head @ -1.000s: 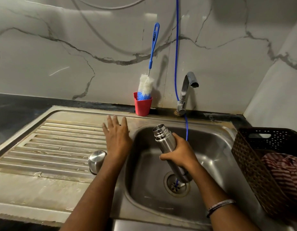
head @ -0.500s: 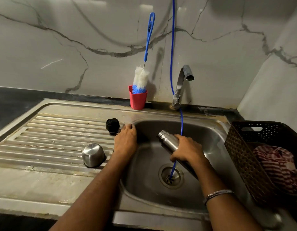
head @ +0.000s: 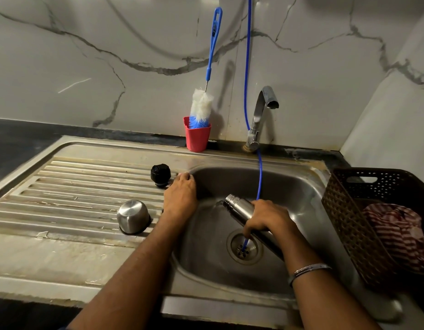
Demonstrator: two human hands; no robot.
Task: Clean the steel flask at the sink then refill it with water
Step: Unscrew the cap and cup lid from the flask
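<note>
The sink (head: 301, 186) fills most of my view, its basin on the right and a ribbed drainboard (head: 87, 186) on the left. A dark basket (head: 344, 210) stands at the basin's right edge with a striped cloth (head: 396, 229) inside. The tap (head: 261, 115) rises behind the basin, and a thin blue hose (head: 247, 67) drops past it down to the drain (head: 244, 248).

I hold the flask (head: 242, 210) over the basin, tilted with its open mouth pointing up-left and a little water spilling from it. My right hand (head: 265, 217) is wrapped around its body, fingers curled over the top. My left hand (head: 181, 196) rests on the basin's left rim, fingers bent over the edge, holding nothing.

A red cup (head: 197, 136) by the wall holds 1 brush (head: 202, 106). On the drainboard the steel cap (head: 133, 216) sits upside down, and the black stopper (head: 160, 175) stands just beside my left fingertips.
</note>
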